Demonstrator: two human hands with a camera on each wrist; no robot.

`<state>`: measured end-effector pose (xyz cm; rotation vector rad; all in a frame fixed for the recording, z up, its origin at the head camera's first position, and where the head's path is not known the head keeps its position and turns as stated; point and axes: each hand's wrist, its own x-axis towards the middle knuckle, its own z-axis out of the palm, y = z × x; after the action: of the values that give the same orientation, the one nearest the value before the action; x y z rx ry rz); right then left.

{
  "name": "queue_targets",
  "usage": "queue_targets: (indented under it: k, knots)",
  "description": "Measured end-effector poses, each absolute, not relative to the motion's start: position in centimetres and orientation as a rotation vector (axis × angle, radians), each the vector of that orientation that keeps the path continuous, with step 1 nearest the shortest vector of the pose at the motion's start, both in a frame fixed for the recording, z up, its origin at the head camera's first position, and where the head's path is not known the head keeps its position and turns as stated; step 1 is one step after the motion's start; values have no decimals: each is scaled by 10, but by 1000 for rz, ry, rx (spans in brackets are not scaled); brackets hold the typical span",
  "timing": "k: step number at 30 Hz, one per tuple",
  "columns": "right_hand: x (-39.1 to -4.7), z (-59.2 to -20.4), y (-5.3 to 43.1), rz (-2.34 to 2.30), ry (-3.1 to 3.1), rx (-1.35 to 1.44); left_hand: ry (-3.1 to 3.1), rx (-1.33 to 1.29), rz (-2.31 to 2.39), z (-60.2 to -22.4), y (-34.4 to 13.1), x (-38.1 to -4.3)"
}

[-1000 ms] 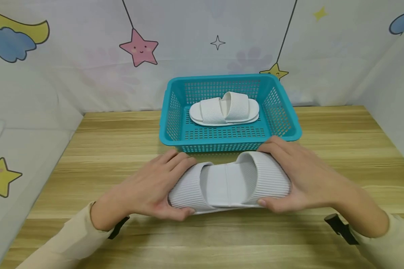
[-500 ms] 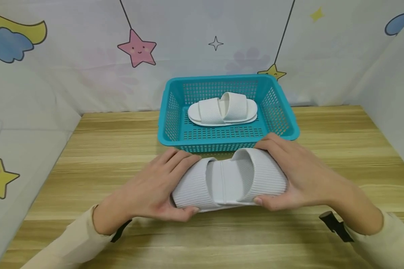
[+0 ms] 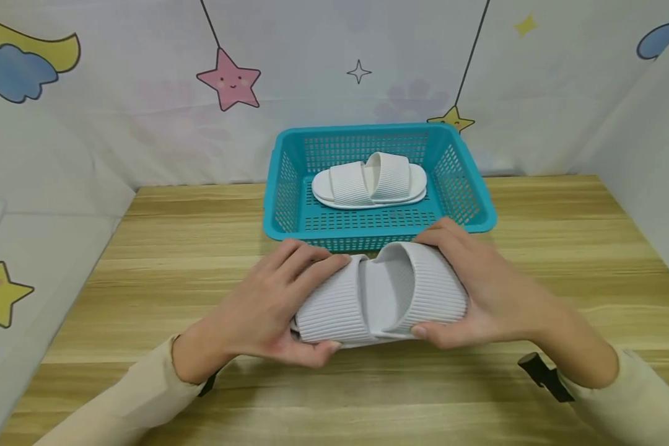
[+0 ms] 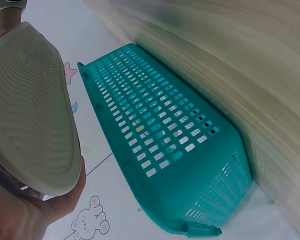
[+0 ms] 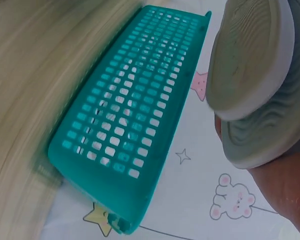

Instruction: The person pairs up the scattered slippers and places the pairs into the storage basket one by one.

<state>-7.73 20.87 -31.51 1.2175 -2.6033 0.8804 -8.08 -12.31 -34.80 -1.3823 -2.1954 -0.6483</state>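
Both hands grip a pair of pale grey slides [image 3: 334,313] with ribbed straps, held crosswise in front of the basket. My left hand [image 3: 281,303] has its fingers over one strap and its thumb along the near edge. At the other end, my right hand [image 3: 476,294] grasps the second strap [image 3: 437,285], thumb at its near side. One slide overlaps the other, the straps close together. The left wrist view shows a wavy-patterned sole [image 4: 32,105]. Two overlapping soles [image 5: 250,55] appear in the right wrist view, off the table.
Behind the held pair stands a turquoise perforated basket [image 3: 334,236] on the wooden table [image 3: 189,235]. White ribbed slides [image 3: 350,184] lie inside it. A white curtain [image 3: 312,37] printed with stars and clouds closes off the back.
Both hands have come closer together, the left moving right and the right moving left and slightly up. The slides overlap more, narrowing the gap between their straps.
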Motion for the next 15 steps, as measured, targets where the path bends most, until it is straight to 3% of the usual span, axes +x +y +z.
queue_targets:
  k: [15]
  knots:
    - [-77,-320,207,864,-2724,1218,-2226,-1398,-629,-359,-121,-88]
